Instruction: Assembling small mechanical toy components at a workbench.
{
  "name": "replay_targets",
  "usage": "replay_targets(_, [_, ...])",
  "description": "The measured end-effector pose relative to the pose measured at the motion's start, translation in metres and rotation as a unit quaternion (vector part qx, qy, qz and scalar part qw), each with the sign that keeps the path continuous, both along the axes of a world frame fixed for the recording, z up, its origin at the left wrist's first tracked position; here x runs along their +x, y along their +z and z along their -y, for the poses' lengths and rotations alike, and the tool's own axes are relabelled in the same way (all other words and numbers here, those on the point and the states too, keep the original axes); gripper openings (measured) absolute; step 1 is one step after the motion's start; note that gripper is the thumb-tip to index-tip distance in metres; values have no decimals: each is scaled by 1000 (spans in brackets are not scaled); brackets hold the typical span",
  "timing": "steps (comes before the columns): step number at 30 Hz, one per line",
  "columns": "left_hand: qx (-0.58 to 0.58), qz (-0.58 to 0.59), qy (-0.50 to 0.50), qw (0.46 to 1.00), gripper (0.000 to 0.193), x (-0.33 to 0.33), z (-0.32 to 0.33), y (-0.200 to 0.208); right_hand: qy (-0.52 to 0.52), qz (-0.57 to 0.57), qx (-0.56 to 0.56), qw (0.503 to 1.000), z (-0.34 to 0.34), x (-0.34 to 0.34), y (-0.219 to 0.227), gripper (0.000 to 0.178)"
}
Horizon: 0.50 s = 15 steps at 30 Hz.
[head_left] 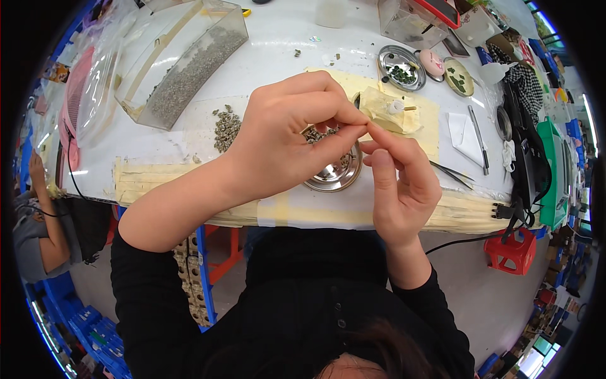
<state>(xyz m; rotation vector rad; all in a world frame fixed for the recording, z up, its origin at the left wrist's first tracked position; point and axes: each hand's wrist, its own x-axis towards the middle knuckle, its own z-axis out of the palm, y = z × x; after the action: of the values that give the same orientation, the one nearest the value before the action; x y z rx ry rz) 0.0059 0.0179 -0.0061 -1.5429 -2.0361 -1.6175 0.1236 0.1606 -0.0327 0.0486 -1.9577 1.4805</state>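
Observation:
My left hand point(293, 129) reaches over the table with thumb and forefinger pinched together. My right hand point(407, 180) meets it fingertip to fingertip, its forefinger against the left pinch and its other fingers curled. Whatever the fingertips hold is too small to make out. Under the hands, partly hidden, is a round metal dish point(334, 183) with small grey-brown pieces in it. A loose pile of similar pieces point(227, 129) lies beside my left wrist. Just beyond the fingertips stands a block wrapped in pale yellow tape point(382, 107), with a small peg on top.
A clear bin of grey granules point(189, 76) stands at far left. A metal dish of dark green pieces point(413, 79) and a yellowish dish point(459, 77) sit at far right. Tweezers point(453, 175), a pen-like tool point(478, 140) and a green tray point(553, 170) are rightward. Another person's arm point(47, 215) shows leftmost.

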Motion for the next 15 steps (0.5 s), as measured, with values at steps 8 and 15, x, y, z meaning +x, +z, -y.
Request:
replay_targets(8, [8, -25, 8, 1000, 16, 0, 1, 2, 50, 49, -92, 993, -4, 5, 5, 21])
replay_targets(15, [15, -67, -8, 998, 19, 3, 0, 3, 114, 94, -158, 976, -7, 6, 4, 19])
